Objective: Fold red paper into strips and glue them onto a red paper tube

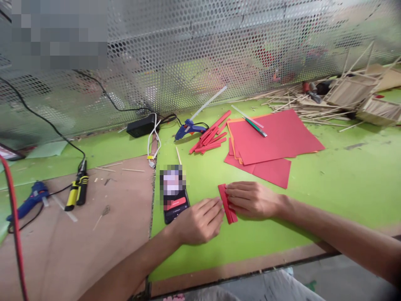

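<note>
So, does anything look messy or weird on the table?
Yes: the thin wooden sticks at the back right lie jumbled, pointing different ways. The red paper sheets are stacked crookedly too, edges not lined up.

Right hand (252, 199) on a red paper strip (227, 207), left hand (199, 220) at its edge, phone (176, 205) on the green desk (266, 246)
</note>
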Action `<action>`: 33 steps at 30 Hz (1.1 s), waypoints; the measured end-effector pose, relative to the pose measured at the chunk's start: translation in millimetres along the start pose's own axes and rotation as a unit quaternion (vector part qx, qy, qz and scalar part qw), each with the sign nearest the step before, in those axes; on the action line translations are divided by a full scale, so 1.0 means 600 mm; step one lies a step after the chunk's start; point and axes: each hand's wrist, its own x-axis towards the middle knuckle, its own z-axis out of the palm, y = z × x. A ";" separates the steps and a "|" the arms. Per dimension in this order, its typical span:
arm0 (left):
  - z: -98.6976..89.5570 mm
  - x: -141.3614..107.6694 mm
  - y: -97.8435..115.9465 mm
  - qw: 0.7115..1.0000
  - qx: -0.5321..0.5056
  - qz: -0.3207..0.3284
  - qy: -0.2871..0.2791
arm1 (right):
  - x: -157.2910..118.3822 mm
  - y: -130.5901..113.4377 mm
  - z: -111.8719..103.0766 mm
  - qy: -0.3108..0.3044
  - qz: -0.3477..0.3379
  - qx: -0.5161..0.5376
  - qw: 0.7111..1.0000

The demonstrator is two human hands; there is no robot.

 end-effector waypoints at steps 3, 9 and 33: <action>-0.001 0.001 0.000 1.000 -0.004 -0.003 -0.003 | 0.003 0.000 -0.003 -0.014 0.009 0.004 1.000; 0.000 -0.003 0.000 1.000 0.007 0.013 -0.013 | 0.006 0.000 -0.003 0.004 0.010 0.018 1.000; 0.002 0.010 -0.002 0.997 0.014 -0.073 -0.004 | 0.007 -0.004 0.001 -0.011 0.023 0.022 0.999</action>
